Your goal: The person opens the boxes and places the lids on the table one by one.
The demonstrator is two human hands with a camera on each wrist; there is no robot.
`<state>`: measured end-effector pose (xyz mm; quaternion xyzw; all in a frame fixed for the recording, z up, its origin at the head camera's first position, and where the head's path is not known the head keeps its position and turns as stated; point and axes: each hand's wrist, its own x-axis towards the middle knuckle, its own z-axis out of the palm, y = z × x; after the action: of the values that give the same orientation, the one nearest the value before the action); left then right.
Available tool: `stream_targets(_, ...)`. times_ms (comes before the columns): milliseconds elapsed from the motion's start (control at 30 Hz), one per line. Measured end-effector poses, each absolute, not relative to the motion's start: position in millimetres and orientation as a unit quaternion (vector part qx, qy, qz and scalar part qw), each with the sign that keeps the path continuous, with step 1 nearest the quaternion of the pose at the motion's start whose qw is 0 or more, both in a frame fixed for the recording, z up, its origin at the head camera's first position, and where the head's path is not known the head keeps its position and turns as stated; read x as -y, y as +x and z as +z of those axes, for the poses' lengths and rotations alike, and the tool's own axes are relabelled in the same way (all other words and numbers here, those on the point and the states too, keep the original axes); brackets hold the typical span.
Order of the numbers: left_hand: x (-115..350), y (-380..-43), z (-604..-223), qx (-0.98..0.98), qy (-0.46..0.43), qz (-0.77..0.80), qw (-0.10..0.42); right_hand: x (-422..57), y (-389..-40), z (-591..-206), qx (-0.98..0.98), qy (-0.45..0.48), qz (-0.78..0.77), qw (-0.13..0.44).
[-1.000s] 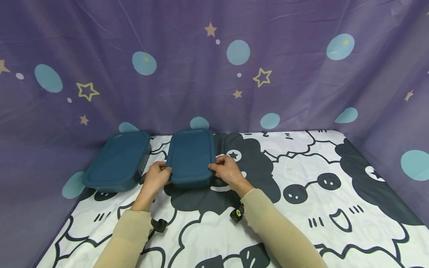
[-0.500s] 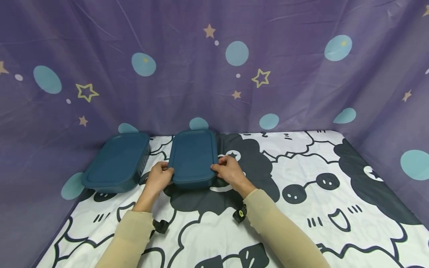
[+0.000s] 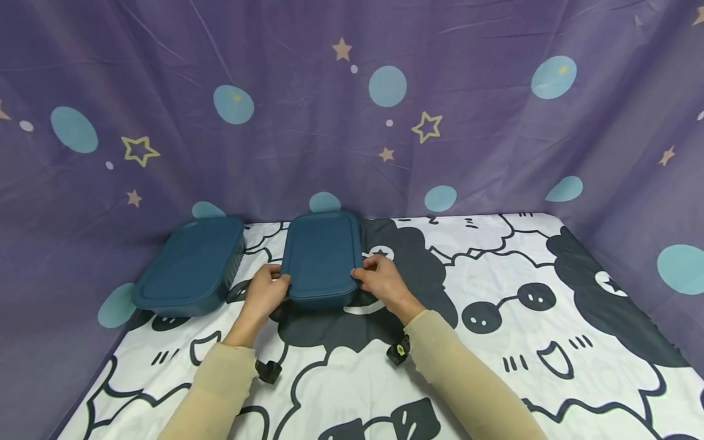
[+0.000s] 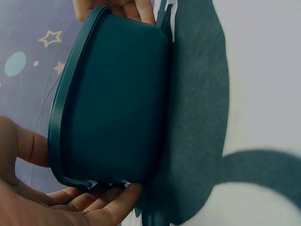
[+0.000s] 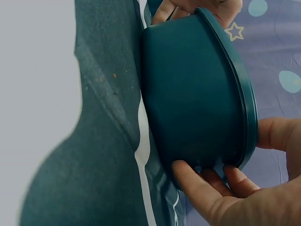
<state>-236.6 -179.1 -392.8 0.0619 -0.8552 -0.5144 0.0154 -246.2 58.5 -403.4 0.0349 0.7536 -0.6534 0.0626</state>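
Observation:
A dark blue lidded box (image 3: 321,256) sits near the back of the patterned cloth, its long sides running front to back. My left hand (image 3: 265,292) grips its left side close to the front corner. In the left wrist view the thumb lies at the lid's rim (image 4: 55,117) and the fingers spread along the side wall. On the opposite side my right hand (image 3: 382,281) holds the box the same way. The right wrist view shows that thumb on the lid edge and fingertips (image 5: 181,169) low on the wall, near the cloth. The lid is on; the contents are hidden.
A second, larger blue lidded box (image 3: 192,263) stands to the left, with a narrow gap between it and my left hand. Behind both boxes hangs a purple curtain (image 3: 297,159) with stars and dots. The white and black cartoon cloth (image 3: 341,379) covers the table.
The box between my hands has shifted a little to the right, both hands moving along with it. The larger box on the left stays where it was.

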Motion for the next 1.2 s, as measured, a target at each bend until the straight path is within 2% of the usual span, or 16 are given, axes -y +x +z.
stream_targets(1200,152.2,-236.1,-396.9,0.845,0.046,-0.532,0.023,-84.8,-241.9,-404.3,-0.751,0.037,-0.658,0.053)
